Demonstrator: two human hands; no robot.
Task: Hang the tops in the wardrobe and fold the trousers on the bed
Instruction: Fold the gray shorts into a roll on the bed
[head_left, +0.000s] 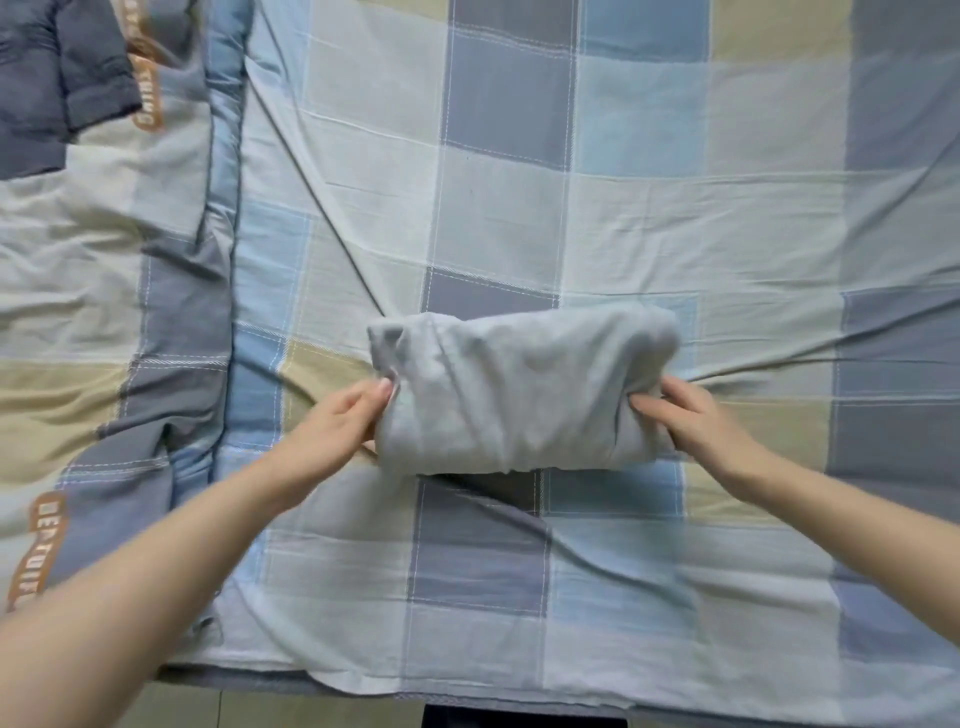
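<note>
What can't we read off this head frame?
- Folded grey garment: its folds hide whether it is trousers.
- Left hand and right hand: fingertips buried in the cloth.
- Dark garment: cut off by the top-left edge.
- Wardrobe: outside the view.

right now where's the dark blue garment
In the head view, the dark blue garment lies at the top left corner, on the quilt.

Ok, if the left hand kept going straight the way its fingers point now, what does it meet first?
The folded grey trousers: the left hand already grips their left end, fingers pointing right into the bundle. Beyond lies the right hand.
</note>
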